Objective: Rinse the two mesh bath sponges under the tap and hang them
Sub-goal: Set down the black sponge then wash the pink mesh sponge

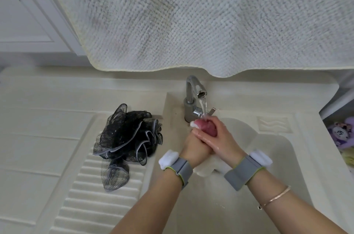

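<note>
While water runs, black mesh sponge (pixel 128 143) lies on ribbed drainboard (pixel 92 191) left of basin. Left hand (pixel 193 149) and right hand (pixel 216 138) together squeeze pink sponge (pixel 204 125) under tap (pixel 193 95).

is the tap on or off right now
On. A stream of water runs from the tap spout onto the pink sponge squeezed between both hands.

hanging towel (pixel 210 19), plush toys (pixel 342 132)
</note>
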Available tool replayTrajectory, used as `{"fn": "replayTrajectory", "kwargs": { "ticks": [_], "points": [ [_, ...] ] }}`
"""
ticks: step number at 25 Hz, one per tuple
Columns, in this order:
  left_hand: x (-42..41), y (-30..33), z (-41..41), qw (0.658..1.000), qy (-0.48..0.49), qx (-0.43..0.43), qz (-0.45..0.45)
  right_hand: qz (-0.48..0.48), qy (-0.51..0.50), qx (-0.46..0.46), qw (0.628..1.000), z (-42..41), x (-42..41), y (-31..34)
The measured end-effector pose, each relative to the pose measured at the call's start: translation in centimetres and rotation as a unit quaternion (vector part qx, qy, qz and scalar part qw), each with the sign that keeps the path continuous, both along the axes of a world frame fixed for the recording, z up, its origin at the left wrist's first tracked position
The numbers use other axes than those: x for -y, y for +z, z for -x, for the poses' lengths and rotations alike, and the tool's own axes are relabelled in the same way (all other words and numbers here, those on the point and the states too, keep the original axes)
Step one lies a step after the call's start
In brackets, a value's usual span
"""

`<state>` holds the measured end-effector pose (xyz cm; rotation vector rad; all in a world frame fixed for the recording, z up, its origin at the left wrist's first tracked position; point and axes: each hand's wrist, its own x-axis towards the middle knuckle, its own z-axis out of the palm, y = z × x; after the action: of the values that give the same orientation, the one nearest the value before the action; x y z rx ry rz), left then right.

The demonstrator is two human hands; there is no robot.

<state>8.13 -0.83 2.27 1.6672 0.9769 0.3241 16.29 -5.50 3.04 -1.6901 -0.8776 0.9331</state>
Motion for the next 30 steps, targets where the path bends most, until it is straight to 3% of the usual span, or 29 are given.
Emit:
{"fn": "replayTrajectory", "kwargs": {
  "ticks": [1,5,11,15,19,22,25,28,30],
  "points": [
    [-0.1,0.2,0.0,0.999,0.0,-0.029,-0.033,0.024,-0.01,0.057,0.998,-0.2,-0.4,0.0],
    [-0.5,1.0,-1.0,0.983,0.013,-0.057,-0.176,0.049,-0.084,0.056,0.994,-0.4,-2.5,1.0],
    [-0.5,-0.4,-0.8,0.966,0.002,-0.173,-0.192,0.108,-0.088,0.032,0.99,0.0,-3.4,-0.3],
    [-0.2,-0.2,-0.4,0.98,-0.034,-0.163,-0.108,0.129,-0.144,-0.11,0.975,-0.4,-2.7,-0.7],
    [-0.8,-0.1,2.1,0.996,-0.027,0.039,0.078,0.119,-0.26,-0.282,0.916,-1.7,-1.1,0.4],
    [-0.3,-0.3,3.5,0.983,-0.081,0.073,0.151,0.101,-0.255,-0.337,0.901,-1.6,-0.5,1.5],
    [0.8,0.0,2.5,0.982,-0.03,0.135,0.126,0.09,-0.178,-0.278,0.94,0.0,-0.1,1.2],
    [1.3,1.0,1.6,0.991,0.067,0.083,0.08,0.037,-0.147,-0.119,0.981,0.4,-0.3,0.1],
    [1.3,2.0,1.4,0.998,0.051,0.021,0.041,-0.008,-0.108,-0.05,0.993,0.1,0.0,0.1]
  ]
}}
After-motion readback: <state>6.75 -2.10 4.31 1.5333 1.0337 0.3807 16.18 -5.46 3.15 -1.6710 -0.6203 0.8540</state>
